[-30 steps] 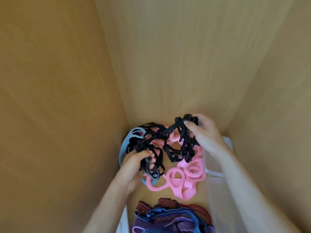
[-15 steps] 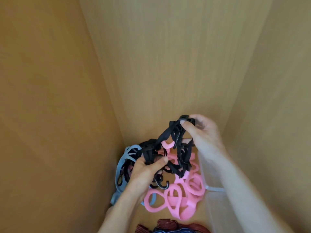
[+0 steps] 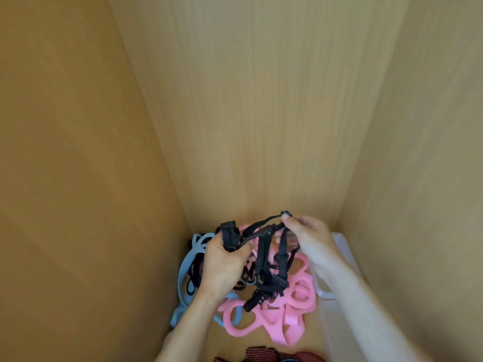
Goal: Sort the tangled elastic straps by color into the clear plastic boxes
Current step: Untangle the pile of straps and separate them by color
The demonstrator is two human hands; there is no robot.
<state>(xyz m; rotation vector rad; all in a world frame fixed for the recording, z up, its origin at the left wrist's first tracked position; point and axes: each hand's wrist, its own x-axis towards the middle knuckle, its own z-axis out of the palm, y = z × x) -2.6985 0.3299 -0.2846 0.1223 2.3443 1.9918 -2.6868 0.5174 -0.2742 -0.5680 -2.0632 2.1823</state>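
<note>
The left hand (image 3: pixel 224 265) has its fingers curled tight round a bunch of the black straps (image 3: pixel 262 257). A chunky black buckle (image 3: pixel 229 235) sticks up out of the fist at 12 o'clock. The right hand (image 3: pixel 312 241) pinches a thin black strap end between thumb and fingertip, at 2 o'clock from the left hand. A few black straps stretch tight between the two hands. The rest of the black bunch hangs down under them in a knot. One black end dangles lowest, at 6 o'clock.

Under the black bunch lie the pink straps (image 3: pixel 298 307), a flat heap of loops on the wooden floor (image 3: pixel 230 347). The black ones touch the pink ones. At 9 o'clock from the left hand lies a light blue strap (image 3: pixel 184 270), with more thin black loops on it. At 3 o'clock from the pink heap stands a clear plastic box (image 3: pixel 345 253), partly hidden by the right arm. I cannot tell what is in it. At 6 o'clock, at the very bottom edge, dark red striped straps (image 3: pixel 261 355) peek in. Wooden walls (image 3: pixel 261 100) stand all round.
</note>
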